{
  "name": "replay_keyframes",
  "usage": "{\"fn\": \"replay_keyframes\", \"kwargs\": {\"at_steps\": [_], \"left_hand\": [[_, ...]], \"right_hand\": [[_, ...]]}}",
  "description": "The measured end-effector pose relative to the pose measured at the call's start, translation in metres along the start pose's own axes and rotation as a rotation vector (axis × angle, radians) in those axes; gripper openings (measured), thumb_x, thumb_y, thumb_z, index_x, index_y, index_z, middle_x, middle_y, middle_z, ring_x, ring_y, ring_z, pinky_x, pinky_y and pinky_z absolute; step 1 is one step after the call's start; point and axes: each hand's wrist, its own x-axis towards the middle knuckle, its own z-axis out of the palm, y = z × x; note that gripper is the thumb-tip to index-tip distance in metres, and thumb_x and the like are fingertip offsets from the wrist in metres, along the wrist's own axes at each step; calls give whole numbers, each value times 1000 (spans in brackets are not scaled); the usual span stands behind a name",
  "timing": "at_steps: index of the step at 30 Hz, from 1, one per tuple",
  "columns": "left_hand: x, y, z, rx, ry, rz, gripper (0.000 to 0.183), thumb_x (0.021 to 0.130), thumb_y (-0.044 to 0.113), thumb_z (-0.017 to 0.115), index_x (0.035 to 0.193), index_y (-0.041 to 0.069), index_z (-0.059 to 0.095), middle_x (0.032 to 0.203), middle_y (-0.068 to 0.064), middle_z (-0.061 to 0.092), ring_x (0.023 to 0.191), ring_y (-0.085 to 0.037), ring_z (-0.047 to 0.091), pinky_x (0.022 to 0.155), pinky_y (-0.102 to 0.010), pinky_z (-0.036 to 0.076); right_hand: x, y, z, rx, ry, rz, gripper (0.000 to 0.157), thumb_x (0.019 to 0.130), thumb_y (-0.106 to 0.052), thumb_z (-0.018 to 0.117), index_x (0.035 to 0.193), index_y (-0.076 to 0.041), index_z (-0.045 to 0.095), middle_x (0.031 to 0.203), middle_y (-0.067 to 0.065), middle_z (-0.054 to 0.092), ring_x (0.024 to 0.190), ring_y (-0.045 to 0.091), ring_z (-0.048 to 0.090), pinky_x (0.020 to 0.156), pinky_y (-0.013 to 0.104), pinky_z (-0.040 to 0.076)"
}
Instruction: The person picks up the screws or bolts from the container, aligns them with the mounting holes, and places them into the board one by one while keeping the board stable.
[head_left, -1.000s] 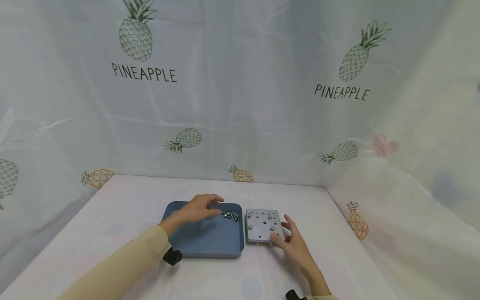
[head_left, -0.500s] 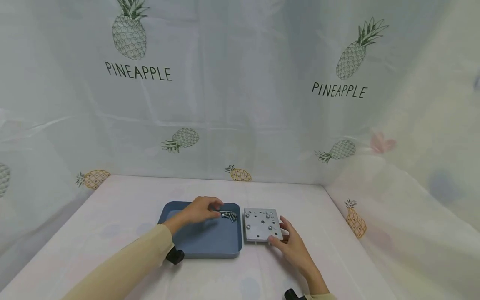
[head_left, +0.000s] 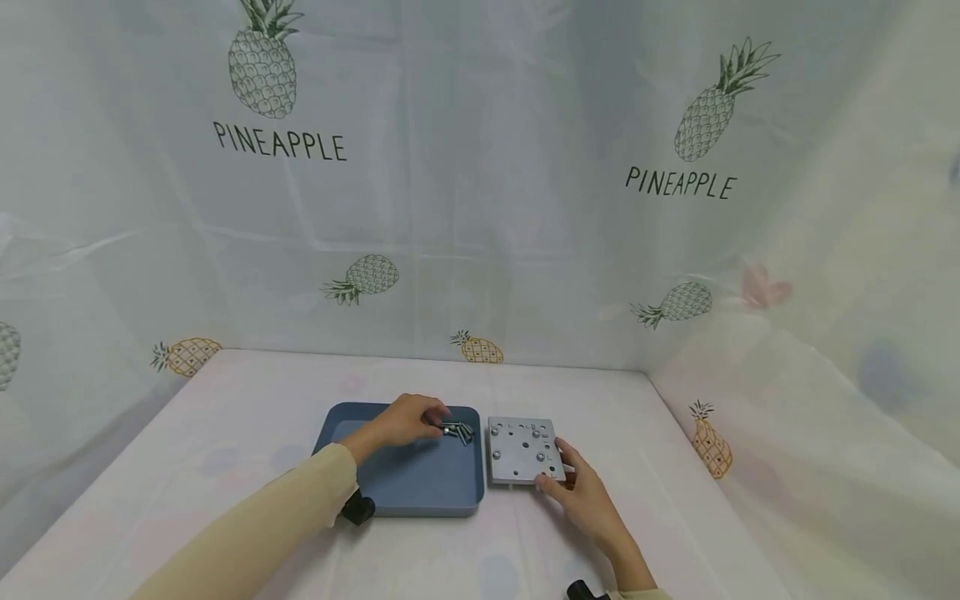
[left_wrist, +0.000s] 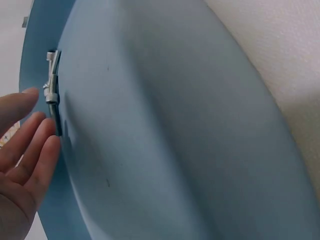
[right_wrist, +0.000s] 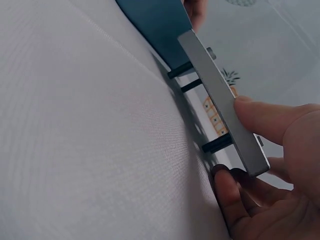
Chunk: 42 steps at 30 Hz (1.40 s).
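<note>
1. The table (head_left: 420, 558) is the biggest thing here. It makes a good flat base, so the work should stay low and close to it.
2. The blue tray (head_left: 427, 487) sits on the table. It seems best not to bump its wall, or the small parts could roll about.
3. The metal plate (head_left: 516, 464) is on the right, just beside the tray. It has little holes in it, and its shafts (right_wrist: 217, 144) poke out underneath, so it should be kept steady and flat. I can't tell if every shaft touches the table.
4. The right hand (head_left: 588, 496) holds the plate by its near right corner. The thumb is at the near edge and the other fingers go round the right side. A gentle hold looks like enough; a hard squeeze could tip the plate.
5. The left hand (head_left: 408, 418) reaches over the tray from the left, with the wrist bent a bit. Its fingers are softly bent, with a small gap between thumb and fingertips. I can't tell if a fingertip touches metal. To pick well, it should pinch just one piece.
6. The loose bolts (head_left: 463, 432) lie in a little pile near the tray's far right corner. They cross each other, so taking the top one first seems easiest.
7. Four bolt heads (head_left: 541, 457) show on top of the plate.
</note>
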Motion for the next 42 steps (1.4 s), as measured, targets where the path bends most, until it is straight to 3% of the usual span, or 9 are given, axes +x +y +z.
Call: {"fn": "replay_keyframes", "kwargs": {"at_steps": [10, 20, 29, 36, 42], "left_hand": [[6, 1, 2, 45, -46, -46, 31, 93, 6, 81, 122, 2, 75, 104, -10, 76, 94, -19, 69, 82, -36, 57], [12, 5, -2, 66, -100, -55, 27, 92, 3, 81, 118, 2, 76, 95, -4, 74, 82, -12, 64, 78, -33, 55], [17, 2, 1, 92, -69, -39, 16, 90, 2, 83, 104, 4, 77, 91, -3, 73, 81, -11, 64, 75, -31, 54], [22, 0, 10, 126, -32, -76, 10, 89, 5, 85, 92, 7, 75, 80, 4, 68, 71, -8, 58, 68, -27, 50], [23, 0, 18, 167, 24, -97, 14, 85, 3, 87, 85, 10, 74, 74, 5, 65, 69, -11, 55, 68, -32, 49]], "right_hand": [[-1, 2, 0, 26, -14, -13, 90, 93, -34, 83, 165, -6, 36, 147, 24, 57, 113, 23, 66, 83, 27, 55], [0, 2, 0, -18, 0, -9, 90, 94, -37, 82, 165, -8, 36, 145, 22, 59, 113, 24, 66, 90, 35, 56], [1, 0, 0, -22, 3, -14, 90, 94, -37, 82, 165, -8, 36, 145, 21, 59, 110, 21, 65, 87, 31, 55], [0, 2, 0, -28, 1, -6, 89, 94, -36, 82, 165, -8, 36, 145, 22, 59, 110, 22, 66, 86, 31, 55], [1, 4, 1, -9, -10, -21, 89, 95, -35, 82, 165, -7, 36, 144, 21, 59, 108, 21, 66, 85, 28, 55]]}}
